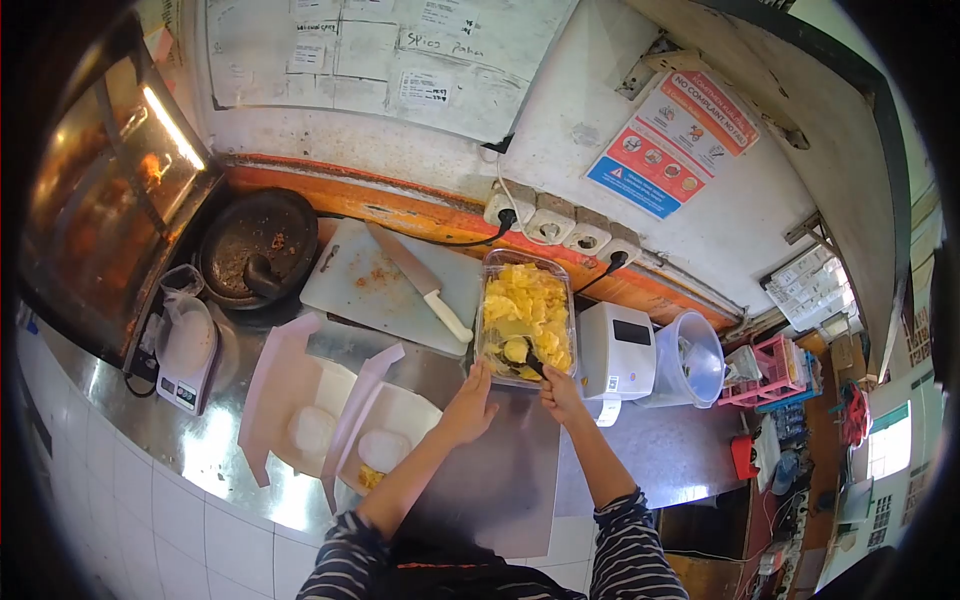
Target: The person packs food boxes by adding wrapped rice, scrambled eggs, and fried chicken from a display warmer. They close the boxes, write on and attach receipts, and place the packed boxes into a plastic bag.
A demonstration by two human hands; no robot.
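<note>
The step in hand appears to be scooping: the right hand (562, 395) has its grip closed around a black-handled utensil (538, 367) dipped into yellow food (525, 300) in a clear plastic tub (575, 325) on the worktop (490, 470), while the left hand (468, 408) reaches the tub's near-left corner, its grip impossible to judge as pinching or merely resting. Lifting a portion would call for a level wrist and a steadied tub. The utensil's head is hard to make out, and the left forearm overlaps the nearer paper box (415, 408).
</note>
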